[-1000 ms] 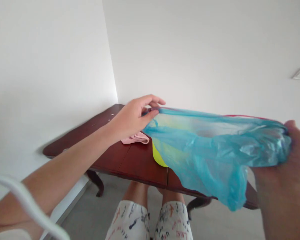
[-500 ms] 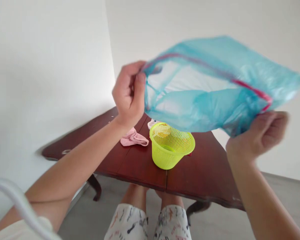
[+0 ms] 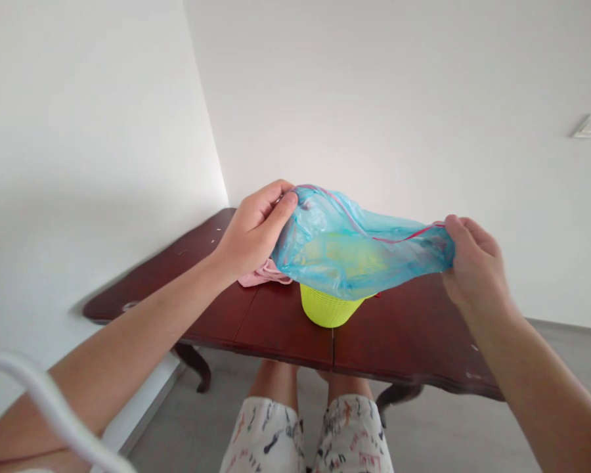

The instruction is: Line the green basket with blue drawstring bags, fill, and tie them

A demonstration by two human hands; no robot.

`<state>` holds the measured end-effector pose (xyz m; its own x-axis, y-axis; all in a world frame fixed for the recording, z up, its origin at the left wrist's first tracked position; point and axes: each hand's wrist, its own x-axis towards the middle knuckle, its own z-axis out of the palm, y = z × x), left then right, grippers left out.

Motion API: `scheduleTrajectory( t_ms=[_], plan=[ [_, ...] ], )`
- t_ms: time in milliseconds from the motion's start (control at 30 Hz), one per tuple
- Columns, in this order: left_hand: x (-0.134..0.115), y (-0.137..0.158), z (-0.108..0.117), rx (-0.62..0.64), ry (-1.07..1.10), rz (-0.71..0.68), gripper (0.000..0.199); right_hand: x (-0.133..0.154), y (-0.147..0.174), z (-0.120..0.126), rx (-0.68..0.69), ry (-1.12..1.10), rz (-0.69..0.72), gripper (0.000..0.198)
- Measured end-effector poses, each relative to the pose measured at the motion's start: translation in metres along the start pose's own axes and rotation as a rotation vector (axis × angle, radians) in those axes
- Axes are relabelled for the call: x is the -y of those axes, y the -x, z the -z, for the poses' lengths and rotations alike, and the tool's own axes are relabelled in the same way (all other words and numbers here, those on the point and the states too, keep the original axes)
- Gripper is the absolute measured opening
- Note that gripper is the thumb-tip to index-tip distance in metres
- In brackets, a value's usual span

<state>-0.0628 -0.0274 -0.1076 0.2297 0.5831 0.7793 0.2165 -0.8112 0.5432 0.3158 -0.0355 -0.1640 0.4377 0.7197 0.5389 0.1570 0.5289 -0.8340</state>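
A translucent blue plastic bag [image 3: 335, 256] with a red drawstring is stretched sideways between my two hands. My left hand [image 3: 263, 220] pinches its left end, thumb on the near side. At the other end, my right hand [image 3: 475, 259] grips the bunched plastic beside the drawstring. Below and behind the bag stands a yellow-green mesh basket [image 3: 328, 310]. The bag hides the basket's upper part, which shows faintly through the plastic. I cannot tell whether the two touch.
The dark red wooden table [image 3: 285, 325] carries a pink cloth [image 3: 261, 272], partly behind my left hand. A small red thing [image 3: 377, 295] peeks out right of the basket. White walls meet behind the table, and a white cable [image 3: 44, 401] crosses the lower left.
Both hands have come down with the bag, now over the basket's upper part. The bag's wide mouth has narrowed, and it is pulled flatter between the hands.
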Motion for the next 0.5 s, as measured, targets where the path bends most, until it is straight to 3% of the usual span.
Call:
scheduleTrajectory(
  t_ms=[67, 167, 200, 233, 300, 333, 367, 433, 500],
  plan=[
    [0.0, -0.006, -0.009, 0.008, 0.072, 0.017, 0.041, 0.017, 0.012, -0.003, -0.152, 0.129, 0.279, 0.026],
    [0.003, -0.013, -0.02, 0.017, 0.184, 0.051, 0.044, 0.038, 0.041, -0.01, -0.313, 0.363, 0.829, 0.013],
    [0.003, -0.016, -0.025, 0.02, 0.221, 0.062, 0.044, 0.042, 0.051, -0.014, -0.253, 0.407, 0.985, 0.017],
    [0.002, -0.018, -0.029, 0.022, 0.259, 0.072, 0.044, 0.043, 0.061, -0.02, -0.105, 0.441, 1.086, 0.023],
    [-0.004, -0.022, -0.04, 0.029, 0.34, 0.087, 0.043, 0.037, 0.075, -0.037, 0.364, 0.488, 1.061, 0.035],
    [-0.009, -0.024, -0.047, 0.031, 0.383, 0.093, 0.042, 0.03, 0.077, -0.049, 0.594, 0.521, 0.936, 0.039],
    [-0.015, -0.025, -0.054, 0.033, 0.435, 0.095, 0.042, 0.02, 0.077, -0.063, 0.727, 0.544, 0.794, 0.041],
    [-0.029, -0.024, -0.067, 0.023, 0.557, 0.083, 0.041, -0.003, 0.068, -0.093, 0.845, 0.584, 0.547, 0.036],
    [-0.042, -0.021, -0.079, -0.012, 0.656, 0.072, 0.04, -0.027, 0.053, -0.12, 0.932, 0.635, 0.45, 0.023]
  ],
)
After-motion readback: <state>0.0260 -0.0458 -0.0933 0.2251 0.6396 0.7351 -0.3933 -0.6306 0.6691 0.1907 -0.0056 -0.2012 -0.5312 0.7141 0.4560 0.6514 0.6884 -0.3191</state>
